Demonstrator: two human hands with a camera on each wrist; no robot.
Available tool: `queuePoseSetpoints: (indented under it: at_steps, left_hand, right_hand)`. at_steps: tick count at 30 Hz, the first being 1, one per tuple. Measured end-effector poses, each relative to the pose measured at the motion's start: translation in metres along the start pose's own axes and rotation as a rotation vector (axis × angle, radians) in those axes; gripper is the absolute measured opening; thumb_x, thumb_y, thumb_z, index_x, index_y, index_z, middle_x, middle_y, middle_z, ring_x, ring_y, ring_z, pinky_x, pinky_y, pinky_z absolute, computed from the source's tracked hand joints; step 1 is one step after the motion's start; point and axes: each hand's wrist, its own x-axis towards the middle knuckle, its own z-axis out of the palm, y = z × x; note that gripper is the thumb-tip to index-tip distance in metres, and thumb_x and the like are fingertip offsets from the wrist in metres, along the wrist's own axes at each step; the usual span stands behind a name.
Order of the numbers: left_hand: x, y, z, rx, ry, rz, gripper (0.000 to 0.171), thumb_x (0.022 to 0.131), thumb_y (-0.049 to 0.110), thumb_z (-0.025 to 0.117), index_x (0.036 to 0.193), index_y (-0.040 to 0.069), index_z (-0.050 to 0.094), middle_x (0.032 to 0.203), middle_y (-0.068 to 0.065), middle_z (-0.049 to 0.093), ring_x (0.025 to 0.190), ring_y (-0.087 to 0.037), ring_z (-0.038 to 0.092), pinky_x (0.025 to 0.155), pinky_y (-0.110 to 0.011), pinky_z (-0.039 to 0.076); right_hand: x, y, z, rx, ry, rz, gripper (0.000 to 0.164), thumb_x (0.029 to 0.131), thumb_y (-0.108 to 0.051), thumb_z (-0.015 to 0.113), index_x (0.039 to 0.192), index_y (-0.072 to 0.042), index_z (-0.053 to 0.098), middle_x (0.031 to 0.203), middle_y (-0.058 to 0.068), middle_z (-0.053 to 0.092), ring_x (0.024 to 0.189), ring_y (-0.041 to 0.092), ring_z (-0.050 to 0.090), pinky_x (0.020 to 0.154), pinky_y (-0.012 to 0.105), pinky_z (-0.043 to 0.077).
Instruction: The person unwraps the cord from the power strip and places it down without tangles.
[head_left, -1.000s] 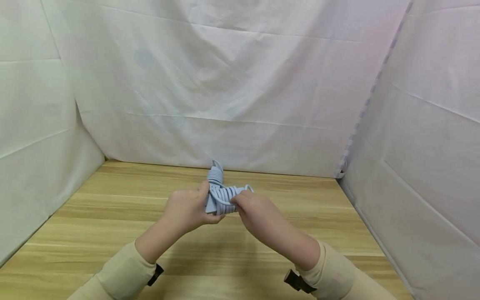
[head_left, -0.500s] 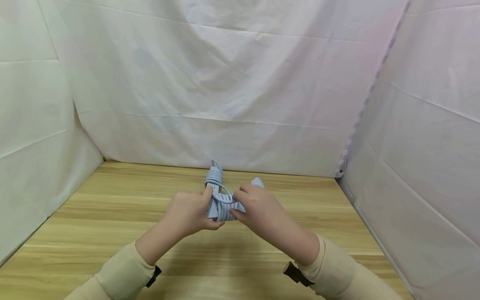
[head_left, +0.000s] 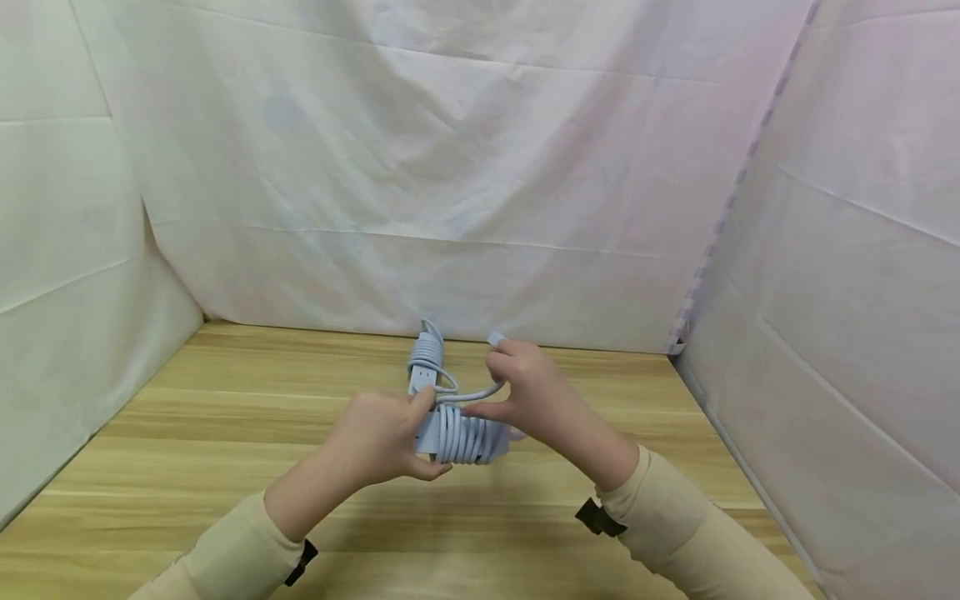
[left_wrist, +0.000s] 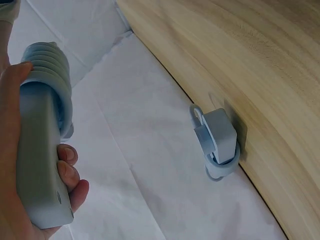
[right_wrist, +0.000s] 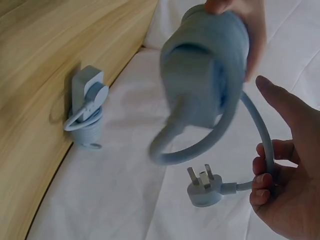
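My left hand (head_left: 378,433) grips one end of a pale blue power strip (left_wrist: 42,160), thumb on one side and fingers round the other. Its cord (head_left: 467,435) is wound in several tight turns round the strip's other end. A free length of that cord runs to my right hand (head_left: 534,392), whose curled fingers hold it a little behind the plug. In the right wrist view the three-pin plug (right_wrist: 205,191) hangs out past those fingers, with the thumb raised off the cord. The strip is held up over the table.
A second pale blue power strip (head_left: 426,354), also wrapped in its cord, lies on the wooden table (head_left: 225,450) near the back edge. White cloth (head_left: 465,167) hangs behind the table and along both sides.
My right hand has moved from the coil up and away, drawing the plug end of the cord off the strip. My left hand and the strip have shifted slightly toward me.
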Motion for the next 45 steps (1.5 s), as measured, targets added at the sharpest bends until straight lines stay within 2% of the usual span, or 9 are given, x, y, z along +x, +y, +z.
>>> queuePoseSetpoints:
  at_steps: [5, 12, 16, 20, 25, 28, 33, 40, 45]
  left_hand:
    - [-0.002, 0.001, -0.001, -0.013, 0.067, 0.055, 0.07, 0.056, 0.073, 0.072, 0.088, 0.014, 0.052, 0.055, 0.011, 0.046, 0.042, -0.006, 0.035, 0.037, -0.029, 0.031]
    - [-0.006, -0.002, -0.006, -0.078, 0.114, 0.083, 0.064, 0.054, 0.069, 0.077, 0.086, 0.015, 0.061, 0.063, 0.01, 0.054, 0.048, -0.006, 0.044, 0.041, -0.028, 0.035]
    - [-0.007, -0.004, -0.01, -0.103, 0.116, 0.082, 0.063, 0.055, 0.068, 0.077, 0.086, 0.016, 0.061, 0.063, 0.01, 0.052, 0.048, -0.005, 0.043, 0.04, -0.026, 0.033]
    - [-0.008, -0.004, -0.013, -0.122, 0.108, 0.07, 0.062, 0.056, 0.067, 0.078, 0.086, 0.016, 0.06, 0.064, 0.01, 0.052, 0.049, -0.004, 0.042, 0.04, -0.025, 0.032]
    - [-0.007, -0.004, -0.014, -0.132, 0.085, 0.006, 0.061, 0.057, 0.066, 0.079, 0.085, 0.016, 0.06, 0.064, 0.012, 0.052, 0.05, -0.003, 0.044, 0.04, -0.025, 0.031]
    - [-0.008, -0.005, -0.014, -0.15, 0.034, -0.057, 0.059, 0.057, 0.066, 0.079, 0.086, 0.018, 0.06, 0.065, 0.013, 0.052, 0.051, -0.003, 0.044, 0.041, -0.025, 0.029]
    - [-0.01, -0.007, -0.015, -0.202, -0.058, -0.149, 0.057, 0.06, 0.064, 0.079, 0.087, 0.018, 0.059, 0.065, 0.015, 0.049, 0.053, -0.002, 0.042, 0.043, -0.024, 0.03]
    - [-0.011, -0.01, -0.013, -0.273, -0.152, -0.243, 0.056, 0.066, 0.068, 0.075, 0.085, 0.018, 0.058, 0.063, 0.014, 0.047, 0.051, -0.002, 0.04, 0.044, -0.025, 0.031]
    - [-0.012, -0.013, -0.012, -0.314, -0.189, -0.311, 0.059, 0.066, 0.07, 0.073, 0.087, 0.017, 0.061, 0.063, 0.013, 0.05, 0.053, -0.002, 0.042, 0.045, -0.025, 0.034]
  right_hand:
    - [-0.002, 0.011, 0.004, 0.017, -0.011, 0.035, 0.061, 0.063, -0.036, 0.092, 0.064, -0.014, 0.035, 0.064, -0.006, 0.03, 0.057, 0.01, 0.028, 0.055, 0.027, 0.03]
    - [-0.008, 0.026, 0.007, 0.055, -0.101, 0.044, 0.057, 0.067, -0.03, 0.091, 0.065, -0.011, 0.037, 0.069, -0.006, 0.028, 0.062, 0.012, 0.028, 0.058, 0.027, 0.03]
    - [-0.011, 0.035, 0.011, 0.057, -0.174, 0.013, 0.036, 0.071, -0.029, 0.088, 0.067, -0.011, 0.058, 0.073, -0.005, 0.038, 0.067, 0.011, 0.036, 0.061, 0.027, 0.035]
    - [-0.014, 0.041, 0.015, 0.088, -0.226, -0.046, 0.017, 0.076, -0.025, 0.084, 0.079, -0.01, 0.076, 0.076, -0.003, 0.047, 0.07, 0.011, 0.039, 0.064, 0.026, 0.037]
    - [-0.022, 0.048, 0.023, 0.101, -0.191, -0.069, 0.014, 0.075, -0.015, 0.084, 0.069, -0.013, 0.072, 0.074, -0.003, 0.042, 0.068, 0.012, 0.035, 0.064, 0.028, 0.032]
    - [-0.028, 0.049, 0.028, 0.043, -0.185, -0.043, 0.022, 0.073, -0.016, 0.085, 0.065, -0.014, 0.065, 0.072, -0.003, 0.038, 0.067, 0.013, 0.033, 0.062, 0.029, 0.031]
    - [-0.037, 0.046, 0.028, -0.024, -0.238, 0.028, 0.029, 0.074, -0.02, 0.086, 0.065, -0.013, 0.059, 0.072, -0.004, 0.038, 0.066, 0.013, 0.033, 0.061, 0.029, 0.033]
    - [-0.052, 0.041, 0.026, 0.049, -0.212, 0.068, 0.026, 0.076, -0.026, 0.085, 0.063, -0.014, 0.066, 0.073, -0.006, 0.04, 0.066, 0.01, 0.035, 0.06, 0.026, 0.036]
    - [-0.061, 0.035, 0.021, 0.095, -0.194, 0.103, 0.04, 0.075, -0.026, 0.084, 0.055, -0.019, 0.051, 0.073, -0.008, 0.036, 0.066, 0.008, 0.033, 0.059, 0.025, 0.036]
